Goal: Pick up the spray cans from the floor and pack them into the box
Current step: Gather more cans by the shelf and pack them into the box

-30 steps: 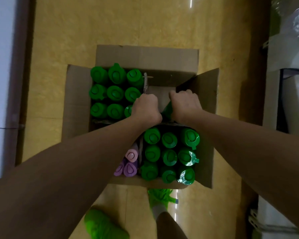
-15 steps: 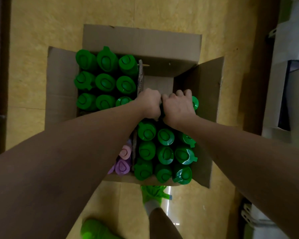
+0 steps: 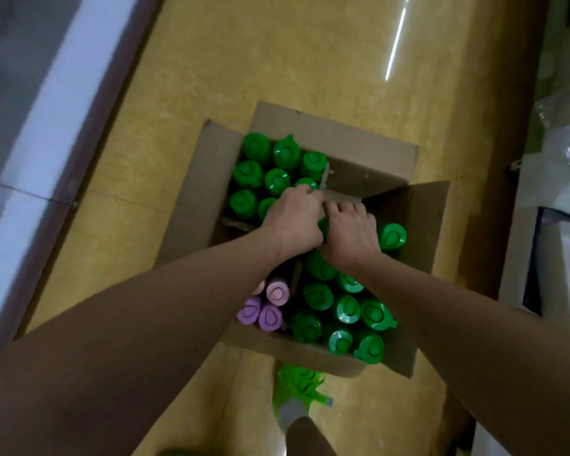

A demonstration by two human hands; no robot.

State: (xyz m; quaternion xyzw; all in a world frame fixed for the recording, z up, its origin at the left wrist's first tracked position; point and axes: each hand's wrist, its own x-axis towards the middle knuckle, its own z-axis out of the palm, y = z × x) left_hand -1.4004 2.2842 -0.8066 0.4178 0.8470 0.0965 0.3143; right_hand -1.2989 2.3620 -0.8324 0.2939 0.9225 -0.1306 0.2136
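The open cardboard box (image 3: 339,139) stands on the yellow floor, split by cardboard dividers (image 3: 324,174). Green-capped spray cans (image 3: 277,166) fill its far-left cell, and more green cans (image 3: 346,311) fill the near-right cell. Pink and purple cans (image 3: 269,307) sit in the near-left cell. My left hand (image 3: 293,222) and my right hand (image 3: 349,232) are fists pressed side by side over the far-right cell. A sliver of a green can (image 3: 322,227) shows between them; the rest is hidden. Another green can (image 3: 391,236) stands just right of my right hand.
A raised box flap (image 3: 415,218) stands right of my hands. A white wall with a dark skirting (image 3: 63,133) runs along the left. White furniture and plastic wrap (image 3: 560,199) line the right. My foot in a green shoe (image 3: 298,386) is just before the box.
My hands have closed together and stayed over the far-right cell. A green cap has come into view right of my right hand. My head has tilted, so the box looks turned.
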